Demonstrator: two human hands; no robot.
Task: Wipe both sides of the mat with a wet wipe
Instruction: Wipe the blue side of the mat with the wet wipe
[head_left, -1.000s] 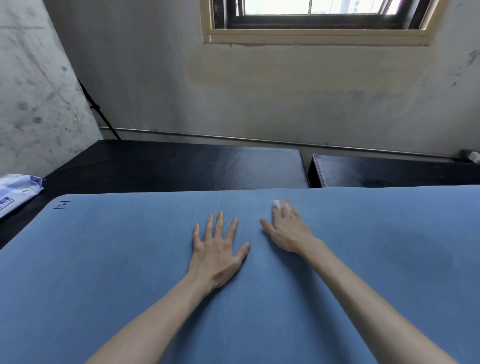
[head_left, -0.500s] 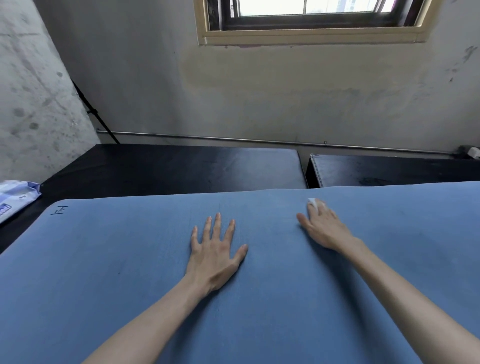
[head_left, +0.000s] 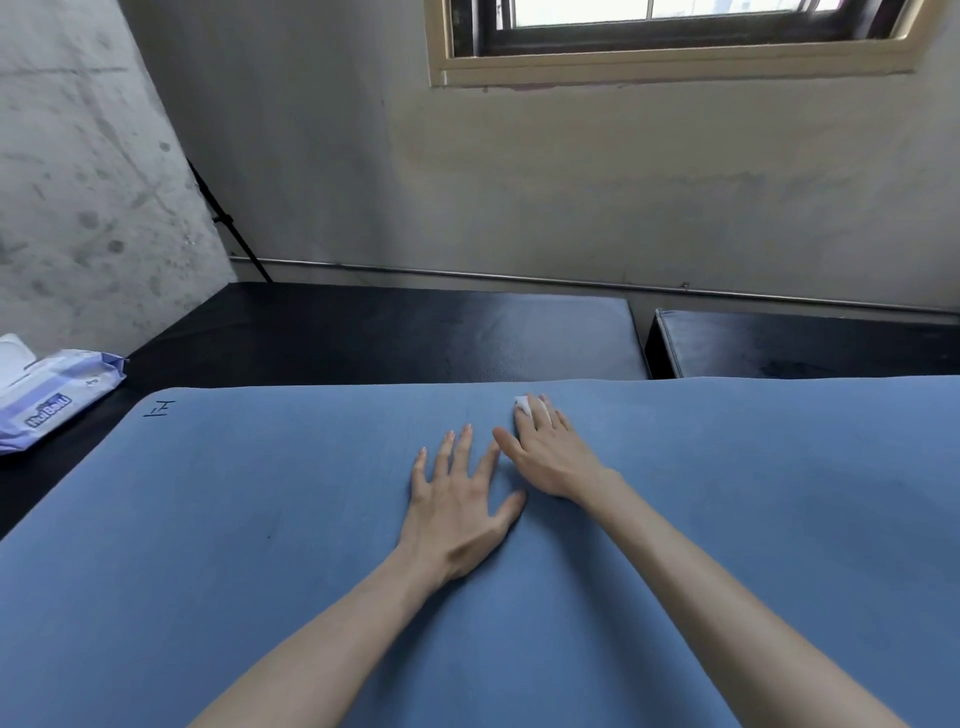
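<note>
The wet wipe (head_left: 523, 404), pressed flat under the straight fingers of the right hand (head_left: 545, 452), has been swept back leftward beside the flat, empty left hand (head_left: 457, 499), so the spread mat's (head_left: 260, 519) upper face is judged mid-wipe.

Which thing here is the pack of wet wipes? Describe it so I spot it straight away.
Start at the big blue mat and follow it to its far left corner. Just past that corner, on the black surface at the picture's left edge, lies the soft white and lavender wet wipe pack. It is the only printed package in view.
</note>
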